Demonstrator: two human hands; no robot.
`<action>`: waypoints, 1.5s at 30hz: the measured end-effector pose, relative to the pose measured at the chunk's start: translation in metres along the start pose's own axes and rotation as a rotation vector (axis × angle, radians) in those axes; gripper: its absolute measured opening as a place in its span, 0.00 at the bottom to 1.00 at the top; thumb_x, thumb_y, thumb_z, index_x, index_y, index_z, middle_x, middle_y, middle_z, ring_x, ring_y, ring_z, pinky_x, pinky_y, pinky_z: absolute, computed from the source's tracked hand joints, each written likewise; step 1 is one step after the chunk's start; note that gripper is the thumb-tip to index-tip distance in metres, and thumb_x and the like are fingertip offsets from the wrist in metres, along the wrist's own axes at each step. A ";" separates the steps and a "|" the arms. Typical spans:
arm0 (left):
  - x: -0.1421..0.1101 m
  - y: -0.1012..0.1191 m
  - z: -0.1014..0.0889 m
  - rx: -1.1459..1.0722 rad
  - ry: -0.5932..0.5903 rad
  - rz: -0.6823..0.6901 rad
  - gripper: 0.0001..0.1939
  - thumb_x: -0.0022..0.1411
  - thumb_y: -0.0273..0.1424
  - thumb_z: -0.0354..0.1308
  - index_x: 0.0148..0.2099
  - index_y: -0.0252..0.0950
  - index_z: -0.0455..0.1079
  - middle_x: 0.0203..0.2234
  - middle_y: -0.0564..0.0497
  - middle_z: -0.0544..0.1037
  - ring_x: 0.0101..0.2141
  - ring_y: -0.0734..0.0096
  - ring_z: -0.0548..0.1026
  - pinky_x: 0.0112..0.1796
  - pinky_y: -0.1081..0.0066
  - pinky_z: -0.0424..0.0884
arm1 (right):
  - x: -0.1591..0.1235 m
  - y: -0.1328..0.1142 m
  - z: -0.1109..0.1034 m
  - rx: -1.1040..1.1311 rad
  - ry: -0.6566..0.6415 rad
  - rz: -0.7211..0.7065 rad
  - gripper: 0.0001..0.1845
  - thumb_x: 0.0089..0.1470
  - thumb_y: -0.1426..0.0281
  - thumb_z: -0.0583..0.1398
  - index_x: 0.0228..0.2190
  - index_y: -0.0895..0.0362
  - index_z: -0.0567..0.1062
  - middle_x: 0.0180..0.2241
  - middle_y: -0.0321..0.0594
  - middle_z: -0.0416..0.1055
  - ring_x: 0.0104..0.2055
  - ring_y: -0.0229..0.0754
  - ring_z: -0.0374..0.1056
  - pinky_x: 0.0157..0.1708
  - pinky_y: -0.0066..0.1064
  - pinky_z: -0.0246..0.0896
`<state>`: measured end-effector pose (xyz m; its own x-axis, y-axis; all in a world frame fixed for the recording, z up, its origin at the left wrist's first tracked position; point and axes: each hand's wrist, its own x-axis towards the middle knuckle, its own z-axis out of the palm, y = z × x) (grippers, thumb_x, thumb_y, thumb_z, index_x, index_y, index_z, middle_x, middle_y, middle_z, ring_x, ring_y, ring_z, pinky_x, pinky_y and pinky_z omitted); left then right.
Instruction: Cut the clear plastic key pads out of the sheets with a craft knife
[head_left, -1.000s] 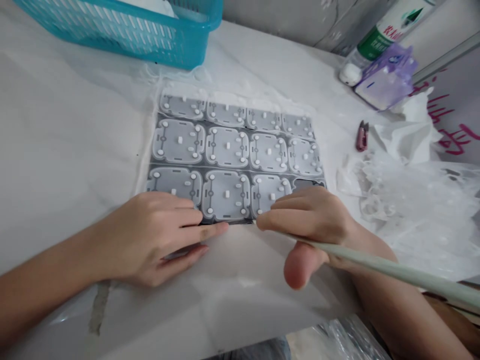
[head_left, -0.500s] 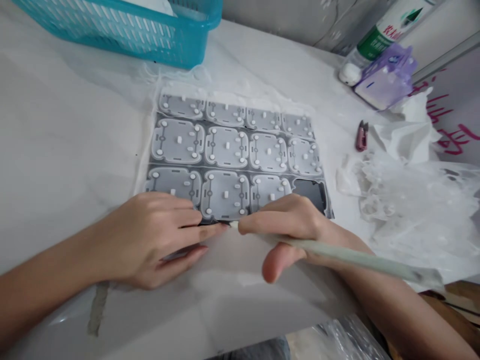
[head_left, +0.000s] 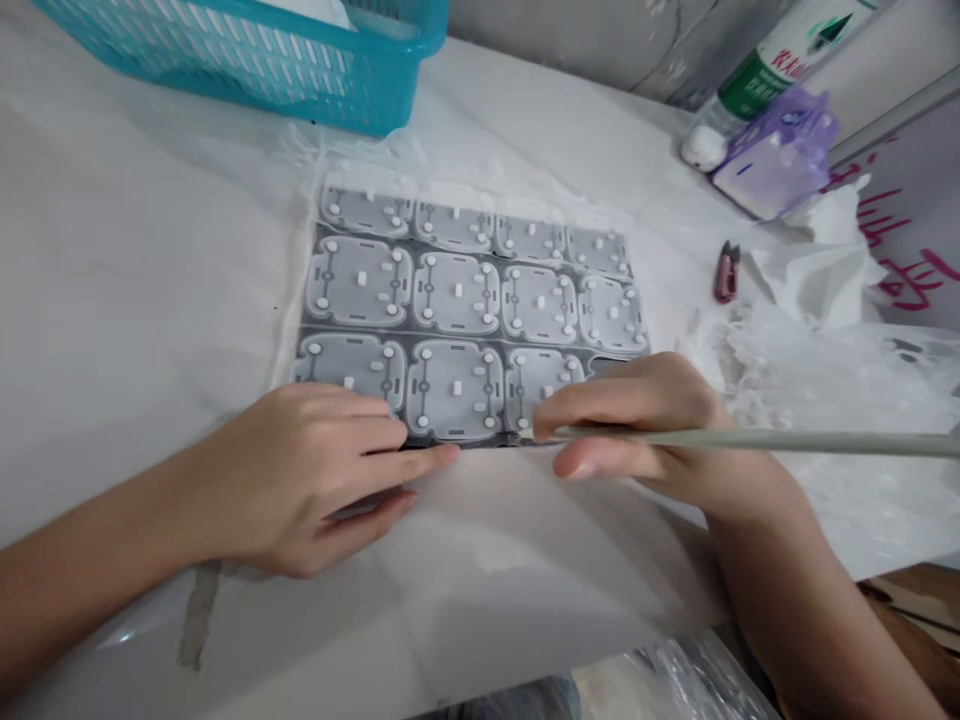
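A sheet of grey moulded silicone-looking pads (head_left: 457, 292) lies on the white table, its rounded-square pads in rows with small white nubs. My left hand (head_left: 322, 470) rests flat over its front left corner, fingers stretched along the front edge. My right hand (head_left: 637, 425) grips a thin pale green stick (head_left: 787, 440) between thumb and fingers. The stick's tip points left at the sheet's front edge, below the third pad; its long end reaches past the right side of the view. A dark gap (head_left: 604, 367) at the front right of the sheet is partly behind my right hand.
A teal basket (head_left: 300, 75) stands at the back left. At the right are small pink thread snips (head_left: 727, 272), crumpled white tissue (head_left: 814, 265) and a heap of clear film scraps (head_left: 840, 430). Behind them are a purple packet (head_left: 780, 160) and a bottle (head_left: 765, 75).
My right hand has moved right along the front edge with the stick, which now lies more level. The dark gap is more covered. My left hand stays in place.
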<state>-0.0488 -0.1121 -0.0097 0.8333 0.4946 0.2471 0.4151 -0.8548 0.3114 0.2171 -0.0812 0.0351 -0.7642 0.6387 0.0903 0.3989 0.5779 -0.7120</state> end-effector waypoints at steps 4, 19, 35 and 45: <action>0.000 0.001 -0.001 0.005 -0.011 -0.004 0.17 0.64 0.29 0.50 0.56 0.38 0.66 0.23 0.57 0.70 0.25 0.71 0.66 0.27 0.69 0.58 | 0.000 0.000 0.002 -0.026 0.027 -0.030 0.25 0.59 0.54 0.54 0.21 0.61 0.71 0.18 0.33 0.61 0.19 0.27 0.52 0.19 0.19 0.47; 0.002 0.003 -0.004 -0.016 -0.031 -0.043 0.17 0.64 0.28 0.50 0.54 0.39 0.68 0.23 0.57 0.70 0.24 0.72 0.65 0.26 0.70 0.56 | 0.006 0.000 0.008 0.083 0.034 -0.035 0.29 0.59 0.51 0.49 0.20 0.60 0.69 0.16 0.30 0.53 0.17 0.26 0.47 0.17 0.20 0.45; 0.002 0.006 -0.005 -0.066 -0.051 -0.151 0.14 0.64 0.30 0.49 0.51 0.42 0.69 0.23 0.57 0.70 0.24 0.73 0.66 0.27 0.72 0.59 | 0.005 -0.001 0.014 0.103 0.110 -0.037 0.30 0.61 0.52 0.50 0.19 0.61 0.70 0.15 0.32 0.58 0.17 0.26 0.49 0.17 0.19 0.46; 0.003 0.005 -0.004 -0.087 -0.059 -0.160 0.15 0.63 0.31 0.49 0.51 0.42 0.66 0.23 0.55 0.71 0.23 0.71 0.67 0.26 0.70 0.60 | 0.005 0.002 0.021 0.178 0.138 -0.028 0.28 0.60 0.51 0.50 0.21 0.60 0.70 0.16 0.31 0.59 0.18 0.27 0.52 0.18 0.20 0.47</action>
<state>-0.0460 -0.1144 -0.0035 0.7799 0.6112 0.1346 0.5133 -0.7477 0.4212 0.2037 -0.0877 0.0193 -0.6922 0.6943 0.1972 0.2737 0.5053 -0.8184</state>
